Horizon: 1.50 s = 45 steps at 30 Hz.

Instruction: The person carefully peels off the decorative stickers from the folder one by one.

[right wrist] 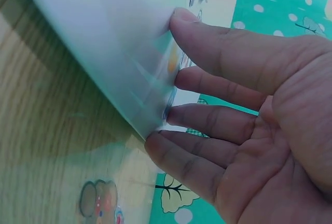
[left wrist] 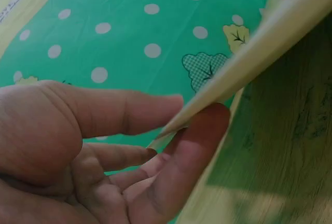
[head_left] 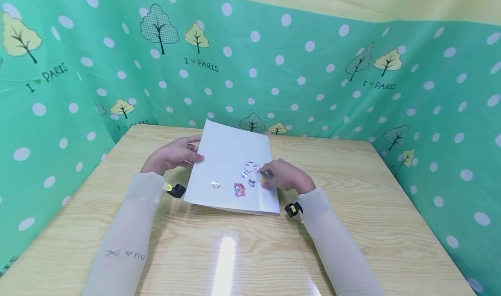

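Note:
A white sheet of paper (head_left: 231, 150), with what looks like a second layer at its near edge, stands tilted above the table. My left hand (head_left: 178, 153) pinches its left edge, thumb on top and fingers underneath, as the left wrist view shows on the paper's edge (left wrist: 228, 79). On the paper's lower half are several small stickers, among them a pink one (head_left: 240, 190), a silvery one (head_left: 215, 184) and a white oval one (head_left: 252, 167). At the right edge my right hand (head_left: 287, 175) pinches a small grey-and-yellow sticker (head_left: 267, 177), partly hidden by the fingers.
The wooden table (head_left: 188, 252) has a bright light reflection near its front. A green dotted curtain (head_left: 274, 70) hangs behind and at both sides. Low in the right wrist view shows a colourful bear-like figure (right wrist: 99, 203); I cannot tell what it lies on.

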Motion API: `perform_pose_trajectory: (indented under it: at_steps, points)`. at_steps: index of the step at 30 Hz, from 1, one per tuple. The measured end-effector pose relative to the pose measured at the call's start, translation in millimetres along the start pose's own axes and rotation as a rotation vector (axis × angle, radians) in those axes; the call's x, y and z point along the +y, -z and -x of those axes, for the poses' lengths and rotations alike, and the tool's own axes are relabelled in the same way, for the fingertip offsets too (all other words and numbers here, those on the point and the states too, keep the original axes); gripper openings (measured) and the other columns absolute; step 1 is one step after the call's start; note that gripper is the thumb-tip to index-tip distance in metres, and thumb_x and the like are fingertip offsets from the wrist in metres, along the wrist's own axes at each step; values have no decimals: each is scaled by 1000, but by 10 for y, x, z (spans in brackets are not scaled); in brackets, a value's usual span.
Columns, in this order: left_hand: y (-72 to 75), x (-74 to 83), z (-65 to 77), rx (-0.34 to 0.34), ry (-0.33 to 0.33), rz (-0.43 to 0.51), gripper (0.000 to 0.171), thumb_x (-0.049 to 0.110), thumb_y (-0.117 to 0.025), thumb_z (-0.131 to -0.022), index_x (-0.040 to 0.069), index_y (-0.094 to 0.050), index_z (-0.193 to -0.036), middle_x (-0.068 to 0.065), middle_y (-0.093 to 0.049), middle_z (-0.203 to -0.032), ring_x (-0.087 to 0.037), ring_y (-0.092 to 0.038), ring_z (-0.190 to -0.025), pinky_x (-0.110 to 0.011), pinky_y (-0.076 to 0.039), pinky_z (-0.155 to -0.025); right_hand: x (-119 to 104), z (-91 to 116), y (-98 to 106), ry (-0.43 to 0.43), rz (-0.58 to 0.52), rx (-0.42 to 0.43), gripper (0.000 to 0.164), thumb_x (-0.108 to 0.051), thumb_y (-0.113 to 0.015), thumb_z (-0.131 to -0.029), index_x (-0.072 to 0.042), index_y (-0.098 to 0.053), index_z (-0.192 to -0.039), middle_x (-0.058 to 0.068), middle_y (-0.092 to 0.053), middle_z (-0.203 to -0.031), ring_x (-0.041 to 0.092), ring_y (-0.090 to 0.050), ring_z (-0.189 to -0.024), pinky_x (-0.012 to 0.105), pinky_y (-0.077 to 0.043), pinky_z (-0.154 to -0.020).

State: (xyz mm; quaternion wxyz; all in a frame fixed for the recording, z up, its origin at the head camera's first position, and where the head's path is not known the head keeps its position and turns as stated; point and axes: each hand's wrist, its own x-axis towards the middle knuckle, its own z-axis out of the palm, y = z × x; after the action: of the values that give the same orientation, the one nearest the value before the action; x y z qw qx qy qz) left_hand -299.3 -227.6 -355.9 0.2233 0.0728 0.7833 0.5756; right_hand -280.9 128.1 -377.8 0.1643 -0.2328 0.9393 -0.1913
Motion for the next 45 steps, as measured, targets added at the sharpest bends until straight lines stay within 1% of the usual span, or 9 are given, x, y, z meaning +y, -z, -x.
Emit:
perform_pose_trajectory:
  at_steps: [6,11,14,22,26,28,30,36,45]
  points:
    - [-55,67,11,49,-14,-42,80,-2,-66,-95,1,-21,-161,-23,-60,-123,-24,-71,-93,-38,-59,-82,0,24,27,-5,-9,-4,53,-22,-80,-91,-12,-64,-140,7,-65,-132,19,-59,-91,32,-52,-74]
    - [-98,131,20,68,-29,-27,79,-3,-66,-94,-2,-23,-160,-26,-60,-129,-24,-72,-96,-38,-59,-83,-14,61,53,-25,-45,-2,55,-22,-80,-91,-12,-62,-142,8,-63,-131,15,-55,-61,30,-51,-58]
    - [-106,156,27,73,-33,-26,81,-5,-65,-94,-2,-20,-161,-27,-58,-129,-25,-72,-95,-40,-60,-84,-36,83,69,-42,-58,-3,57,-22,-80,-91,-12,-61,-143,10,-61,-132,15,-51,-53,30,-49,-50]
    - [-144,213,46,109,-71,-21,79,-3,-67,-94,0,-24,-160,-24,-57,-125,-25,-71,-94,-38,-60,-82,-101,132,114,-22,-28,35,55,-20,-79,-92,-12,-61,-142,9,-61,-135,19,-60,-69,33,-54,-56]
    - [-164,246,59,119,-75,-30,80,-2,-67,-94,2,-24,-161,-25,-57,-127,-26,-71,-96,-38,-59,-82,-125,124,118,42,-10,92,46,-23,-75,-95,-13,-65,-138,10,-57,-144,26,-66,-105,41,-58,-87]
    - [-168,259,61,125,-64,-32,79,-1,-67,-94,2,-24,-161,-25,-58,-129,-27,-71,-97,-39,-59,-82,-138,101,104,94,24,126,42,-24,-74,-96,-14,-66,-137,11,-53,-150,29,-53,-132,44,-47,-107]
    - [-169,267,60,131,-57,-36,79,-1,-67,-94,2,-24,-161,-24,-58,-130,-28,-71,-98,-39,-59,-83,-153,76,81,132,54,154,42,-25,-72,-97,-15,-66,-138,13,-48,-154,34,-41,-144,50,-37,-116]
    - [-183,282,62,136,-57,-23,79,-2,-67,-94,2,-24,-161,-24,-58,-130,-28,-71,-99,-40,-59,-83,-188,26,-13,168,135,195,47,-34,-70,-98,-19,-63,-142,15,-40,-160,45,-34,-145,66,-30,-114]
    - [-194,277,70,139,-69,-29,79,-2,-67,-94,1,-25,-160,-25,-56,-129,-28,-70,-98,-40,-59,-83,-227,8,-54,174,161,211,41,-33,-69,-99,-20,-67,-138,11,-40,-161,42,-33,-146,65,-32,-112]
